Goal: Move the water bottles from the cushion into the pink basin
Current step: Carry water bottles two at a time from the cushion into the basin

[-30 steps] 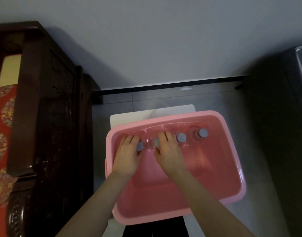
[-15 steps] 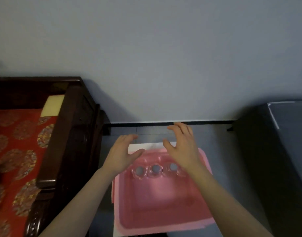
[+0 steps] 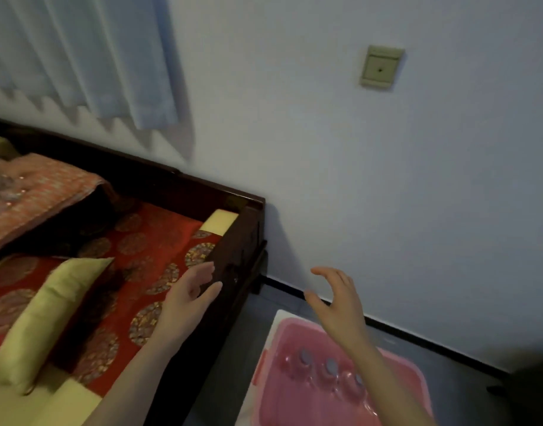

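Note:
The pink basin (image 3: 414, 385) sits on a white stand at the lower right. Clear water bottles with grey caps (image 3: 328, 367) stand in a row along its far side. My right hand (image 3: 341, 305) hovers above the basin's far left corner, fingers spread, holding nothing. My left hand (image 3: 190, 299) is open over the right end of the red patterned seat cushion (image 3: 159, 241), beside the dark wooden armrest. At the far left, clear plastic that may be more bottles (image 3: 3, 182) lies on an orange cushion (image 3: 49, 192), blurred.
A dark wooden sofa frame (image 3: 233, 259) stands between cushion and basin. A yellow-green bolster pillow (image 3: 46, 318) lies on the seat. Behind are a white wall with a beige switch plate (image 3: 381, 67), a curtain (image 3: 79, 56) and grey floor tiles.
My view has swung up and left toward the sofa. Both hands have let go of the bottles in the basin, lifted out, and moved left with fingers apart.

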Demonstrator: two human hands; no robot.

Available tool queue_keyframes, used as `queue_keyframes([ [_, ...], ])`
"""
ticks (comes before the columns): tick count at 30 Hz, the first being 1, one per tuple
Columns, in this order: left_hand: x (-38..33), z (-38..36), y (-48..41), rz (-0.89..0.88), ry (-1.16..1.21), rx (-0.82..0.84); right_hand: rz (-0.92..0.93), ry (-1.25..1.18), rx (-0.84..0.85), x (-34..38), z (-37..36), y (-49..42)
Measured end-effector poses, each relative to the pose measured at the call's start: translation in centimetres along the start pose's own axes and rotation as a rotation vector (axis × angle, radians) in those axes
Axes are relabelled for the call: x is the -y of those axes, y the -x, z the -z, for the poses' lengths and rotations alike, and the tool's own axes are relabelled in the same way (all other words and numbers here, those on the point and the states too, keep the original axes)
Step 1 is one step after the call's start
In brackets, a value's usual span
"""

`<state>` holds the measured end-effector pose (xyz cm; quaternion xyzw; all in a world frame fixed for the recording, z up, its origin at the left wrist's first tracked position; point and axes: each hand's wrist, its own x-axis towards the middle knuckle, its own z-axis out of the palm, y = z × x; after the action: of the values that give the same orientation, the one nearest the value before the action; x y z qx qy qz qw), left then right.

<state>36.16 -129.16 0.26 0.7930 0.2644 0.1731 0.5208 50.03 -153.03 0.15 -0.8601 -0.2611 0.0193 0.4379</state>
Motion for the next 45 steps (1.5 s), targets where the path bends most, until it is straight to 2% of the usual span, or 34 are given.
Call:
queue_keyframes([
  [5,2.6,11.7,5.1,0.090,0.042,-0.169,-0.018,-0.085,0.271,6.5,-7.1,0.1],
  [8,4.9,20.5,9.7,0.125,0.049,-0.337,-0.058,-0.138,0.459,12.3,-13.1,1.2],
  [12,8.2,31.3,16.2,0.168,0.110,-0.543,-0.082,-0.230,0.585,20.8,-21.2,4.1],
  [17,13.3,42.0,23.3,0.252,0.097,-0.685,-0.026,-0.304,0.598,29.8,-31.9,9.2],
  [28,20.5,54.9,27.1,0.380,0.097,-0.817,0.090,-0.323,0.708,42.4,-46.8,11.2],
  [39,27.4,69.2,18.2,0.466,0.071,-0.796,0.000,-0.360,0.733,50.5,-61.5,3.3],
  [45,31.5,76.8,12.9,0.518,0.099,-0.832,0.003,-0.301,0.737,56.1,-70.2,-1.7],
])
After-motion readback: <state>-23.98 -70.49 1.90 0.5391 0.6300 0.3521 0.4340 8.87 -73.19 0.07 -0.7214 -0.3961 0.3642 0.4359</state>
